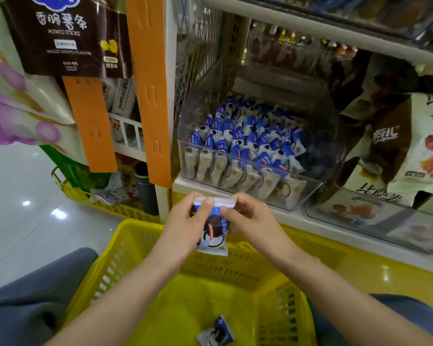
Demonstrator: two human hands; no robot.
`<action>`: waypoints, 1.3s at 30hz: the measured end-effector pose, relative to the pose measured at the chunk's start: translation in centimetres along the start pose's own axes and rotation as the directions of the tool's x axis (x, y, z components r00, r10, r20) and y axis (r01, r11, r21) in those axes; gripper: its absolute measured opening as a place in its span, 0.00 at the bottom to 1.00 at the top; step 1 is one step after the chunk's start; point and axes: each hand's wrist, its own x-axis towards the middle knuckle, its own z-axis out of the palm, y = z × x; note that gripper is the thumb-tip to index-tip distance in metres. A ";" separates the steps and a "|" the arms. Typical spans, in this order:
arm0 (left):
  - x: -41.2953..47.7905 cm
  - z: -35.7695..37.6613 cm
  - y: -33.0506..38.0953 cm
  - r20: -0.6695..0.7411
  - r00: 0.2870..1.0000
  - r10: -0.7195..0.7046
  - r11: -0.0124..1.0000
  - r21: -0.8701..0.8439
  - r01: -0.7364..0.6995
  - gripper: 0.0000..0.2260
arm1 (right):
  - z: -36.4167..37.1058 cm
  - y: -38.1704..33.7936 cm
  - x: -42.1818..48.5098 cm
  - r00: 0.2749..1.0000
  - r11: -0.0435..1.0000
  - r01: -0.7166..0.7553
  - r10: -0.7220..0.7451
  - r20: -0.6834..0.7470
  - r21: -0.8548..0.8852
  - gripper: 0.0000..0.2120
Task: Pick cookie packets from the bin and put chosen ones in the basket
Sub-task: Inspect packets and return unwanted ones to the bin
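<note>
One yellow slotted plastic basket [125, 248] sits low in front of the person, below a clear plastic bin [310, 191] packed with blue-and-white cookie packets [248, 136]. The left hand [185, 221] and right hand [253, 218] both pinch one upright held packet [214, 228] near its top edge, above the basket's far rim. A loose packet [216, 330] lies on the basket floor.

Both hands [185, 221] [250, 218] pinching cookie packet [211, 228] above yellow basket [125, 248], clear bin [248, 171] behind

brown bag [60, 36] | "POTATO STICKS" | "GRILLED WAGYU FLAVOR"
</note>
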 end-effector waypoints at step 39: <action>0.7 -0.6 -0.5 -0.082 0.990 0.115 0.989 0.098 -0.107 0.07 | -1.2 0.6 -0.9 0.995 0.926 0.079 -0.050 0.089 -0.370 0.20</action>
